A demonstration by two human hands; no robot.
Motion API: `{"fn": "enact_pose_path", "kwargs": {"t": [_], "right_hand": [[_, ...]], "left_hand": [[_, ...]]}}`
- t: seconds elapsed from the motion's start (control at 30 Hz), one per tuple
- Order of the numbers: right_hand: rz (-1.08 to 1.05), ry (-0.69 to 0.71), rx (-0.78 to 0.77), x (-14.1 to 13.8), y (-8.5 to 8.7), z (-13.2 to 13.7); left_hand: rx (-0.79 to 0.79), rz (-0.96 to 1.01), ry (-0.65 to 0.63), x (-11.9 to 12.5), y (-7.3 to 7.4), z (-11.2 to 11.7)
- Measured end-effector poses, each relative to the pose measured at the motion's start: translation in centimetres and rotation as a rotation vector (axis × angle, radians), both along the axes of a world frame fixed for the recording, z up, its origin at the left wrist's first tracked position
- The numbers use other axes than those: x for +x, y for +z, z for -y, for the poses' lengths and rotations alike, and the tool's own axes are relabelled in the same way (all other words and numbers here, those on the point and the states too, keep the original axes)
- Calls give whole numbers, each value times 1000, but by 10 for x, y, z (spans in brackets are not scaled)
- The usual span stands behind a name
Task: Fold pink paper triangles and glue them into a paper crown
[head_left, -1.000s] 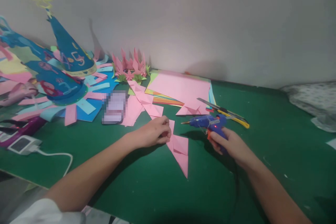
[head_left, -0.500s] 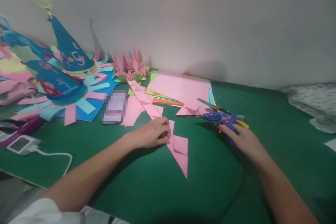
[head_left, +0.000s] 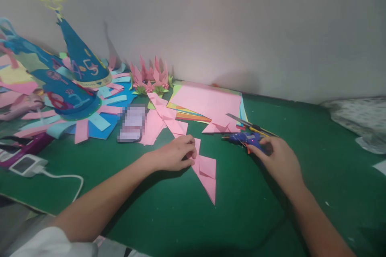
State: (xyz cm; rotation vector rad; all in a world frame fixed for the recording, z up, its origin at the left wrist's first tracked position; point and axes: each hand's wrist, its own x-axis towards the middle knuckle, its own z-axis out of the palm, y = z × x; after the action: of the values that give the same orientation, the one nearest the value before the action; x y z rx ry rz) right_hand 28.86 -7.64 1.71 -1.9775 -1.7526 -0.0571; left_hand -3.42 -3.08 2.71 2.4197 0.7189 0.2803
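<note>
My left hand (head_left: 177, 152) rests on the table with its fingers closed on a folded pink paper piece (head_left: 207, 168), whose pointed end sticks out toward me. In my right hand (head_left: 279, 164) is a blue glue gun (head_left: 244, 138) with a small red light, its nozzle facing left. The hand hides most of its handle. Just behind the glue gun lies a craft knife (head_left: 256, 126) with its blade out. Another pink folded piece (head_left: 221, 125) sits left of the knife, and a strip of joined pink folds (head_left: 165, 114) lies beyond my left hand.
Coloured paper sheets (head_left: 208, 98) are stacked by the wall beside a pink paper crown (head_left: 150, 76). A phone (head_left: 131, 124) with a blurred screen lies left of centre. Blue cone hats (head_left: 81, 56) stand at the left, near a white device with a cable (head_left: 28, 165).
My right hand has shifted its grip on the glue gun, which has moved slightly left and down, away from the craft knife. My left hand and its paper piece have stayed nearly still.
</note>
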Motion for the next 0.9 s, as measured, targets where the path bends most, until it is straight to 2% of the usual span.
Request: {"fn": "enact_pose_path", "kwargs": {"t": [0.1, 0.23, 0.27, 0.3, 0.4, 0.63, 0.9], "right_hand": [[50, 238, 170, -23, 9, 8], [51, 808, -28, -70, 13, 22], [51, 915, -67, -80, 12, 25], [53, 965, -92, -88, 11, 27], [64, 1021, -133, -99, 8, 30], [91, 1020, -149, -97, 9, 31], [44, 1005, -187, -99, 9, 31]], "left_hand": [[3, 6, -8, 0, 0, 0], [30, 11, -5, 1, 0, -1], [36, 12, -3, 1, 0, -2], [39, 11, -3, 1, 0, -2], [42, 17, -5, 1, -1, -3], [94, 7, 31, 4, -7, 0], [149, -62, 50, 9, -1, 6]]}}
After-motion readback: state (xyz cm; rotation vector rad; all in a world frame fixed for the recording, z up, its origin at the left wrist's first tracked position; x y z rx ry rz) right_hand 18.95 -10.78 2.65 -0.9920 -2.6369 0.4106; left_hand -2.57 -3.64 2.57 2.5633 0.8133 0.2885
